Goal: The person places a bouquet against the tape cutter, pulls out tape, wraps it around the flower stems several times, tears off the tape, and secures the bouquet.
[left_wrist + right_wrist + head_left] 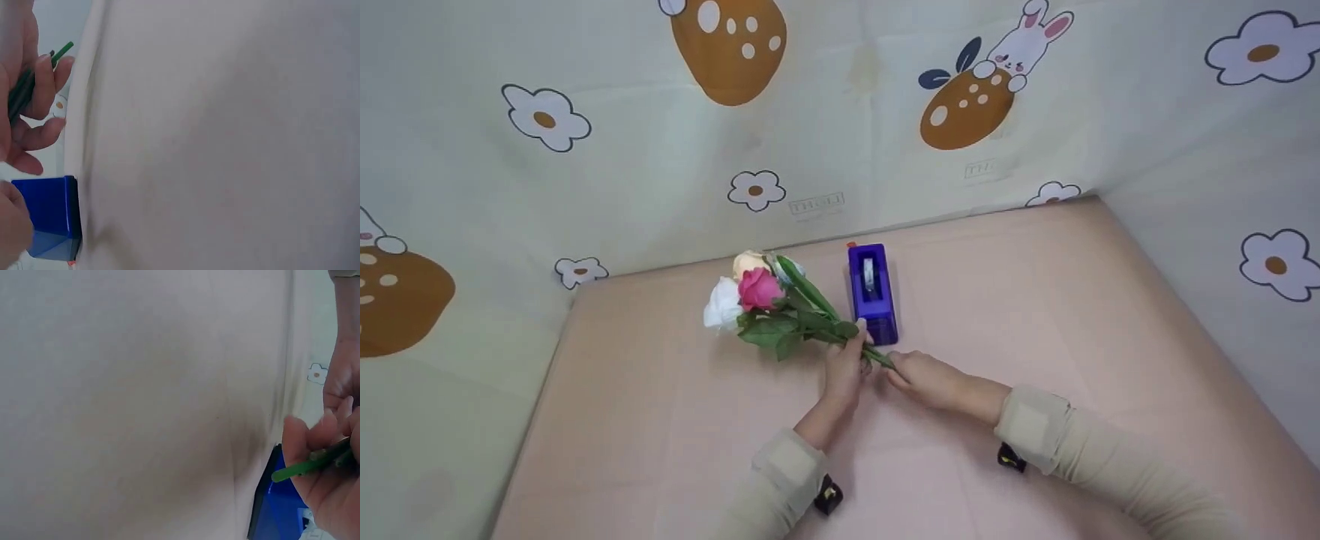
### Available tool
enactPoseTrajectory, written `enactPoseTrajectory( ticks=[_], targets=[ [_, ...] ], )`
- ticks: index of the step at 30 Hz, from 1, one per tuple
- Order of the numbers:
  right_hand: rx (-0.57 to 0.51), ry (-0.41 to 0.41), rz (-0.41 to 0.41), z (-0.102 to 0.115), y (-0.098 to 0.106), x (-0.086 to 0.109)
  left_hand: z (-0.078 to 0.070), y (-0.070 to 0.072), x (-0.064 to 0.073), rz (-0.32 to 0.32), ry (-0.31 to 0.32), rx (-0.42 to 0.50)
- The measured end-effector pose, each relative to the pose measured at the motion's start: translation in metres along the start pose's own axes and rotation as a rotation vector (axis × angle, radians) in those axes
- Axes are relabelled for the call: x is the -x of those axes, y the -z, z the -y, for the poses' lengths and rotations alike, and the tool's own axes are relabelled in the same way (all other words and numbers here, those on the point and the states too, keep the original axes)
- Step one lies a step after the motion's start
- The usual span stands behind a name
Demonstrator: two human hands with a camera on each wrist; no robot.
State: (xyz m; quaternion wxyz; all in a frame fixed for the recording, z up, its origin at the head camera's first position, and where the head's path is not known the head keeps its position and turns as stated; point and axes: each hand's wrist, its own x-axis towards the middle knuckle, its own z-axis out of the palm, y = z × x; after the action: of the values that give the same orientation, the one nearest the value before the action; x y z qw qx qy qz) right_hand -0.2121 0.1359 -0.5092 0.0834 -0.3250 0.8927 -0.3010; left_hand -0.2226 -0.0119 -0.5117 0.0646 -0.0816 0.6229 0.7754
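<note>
A bouquet of artificial-looking flowers, with white, cream and pink blooms and green leaves, lies across the left hand's side; its pink rose (760, 289) faces left. My left hand (846, 367) grips the bunched stems below the leaves, thumb up along them. At the lower end of the stems, my right hand (928, 379) holds them with curled fingers. Cut stem ends (301, 469) stick out past the fingers in the right wrist view, and green stems (22, 93) show between fingers in the left wrist view. Just beyond the left hand stands a blue tape dispenser (874, 292).
A pink-beige cloth covers the table (660, 435). Behind it hangs a pale curtain (622, 180) printed with flowers and rabbits. Small black devices show below the left sleeve (787, 472) and the right sleeve (1035, 427).
</note>
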Motion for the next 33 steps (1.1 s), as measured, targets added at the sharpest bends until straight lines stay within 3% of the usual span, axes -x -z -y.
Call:
enactPoseTrajectory(
  ticks=[2,5,10,12,14,16,22,25,29,33],
  targets=[
    [0.117,0.038,-0.037,0.0,-0.001,0.001,0.002,-0.002,0.005,-0.052,0.04,-0.048],
    [0.22,0.077,-0.082,-0.003,-0.005,0.003,-0.001,-0.005,0.016,-0.082,0.097,-0.098],
    [0.337,0.108,-0.19,-0.009,-0.011,0.006,-0.012,-0.007,0.03,-0.017,0.172,-0.031],
    [0.377,0.107,-0.228,-0.009,-0.013,0.007,-0.009,-0.003,0.029,0.022,0.183,-0.002],
    [0.348,0.093,-0.224,-0.008,-0.013,0.009,-0.003,0.001,0.023,0.066,0.197,-0.007],
    [0.221,0.053,-0.149,-0.007,-0.01,0.009,-0.002,0.005,0.02,0.122,0.202,-0.014],
    [-0.511,-0.146,0.255,-0.018,0.008,0.004,-0.008,0.015,0.016,0.275,0.175,-0.076],
    [-0.751,-0.211,0.378,-0.027,0.015,0.001,-0.015,0.016,0.017,0.316,0.154,-0.097],
    [-0.878,-0.247,0.439,-0.035,0.02,-0.001,-0.022,0.016,0.016,0.387,0.12,-0.132],
    [-0.921,-0.278,0.42,-0.037,0.023,-0.003,-0.021,0.019,0.009,0.484,0.088,-0.152]
  ],
)
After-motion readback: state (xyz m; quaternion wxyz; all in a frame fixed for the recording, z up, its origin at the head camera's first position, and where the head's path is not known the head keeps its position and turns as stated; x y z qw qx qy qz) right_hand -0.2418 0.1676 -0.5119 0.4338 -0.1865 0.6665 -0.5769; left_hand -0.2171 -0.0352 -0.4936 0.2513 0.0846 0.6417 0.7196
